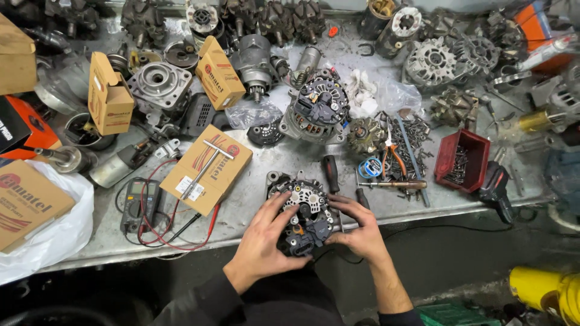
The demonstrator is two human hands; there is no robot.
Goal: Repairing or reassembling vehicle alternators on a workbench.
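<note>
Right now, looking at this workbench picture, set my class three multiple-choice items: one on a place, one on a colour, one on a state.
1. Where does the T-shaped metal wrench lie?
A. On a cardboard box
B. In the bin of screws
C. On the floor

2. What colour is the small bin of screws?
A. Blue
B. Red
C. White

3. How do the hands stand at the alternator by the bench edge?
A. Only the left hand touches it
B. Neither hand touches it
C. Both hands grip it

Answers:
1. A, since the wrench rests on top of the flat cardboard box beside the multimeter.
2. B, as its plastic walls are plainly red.
3. C, for the left hand clasps one side and the right hand the other.
</note>
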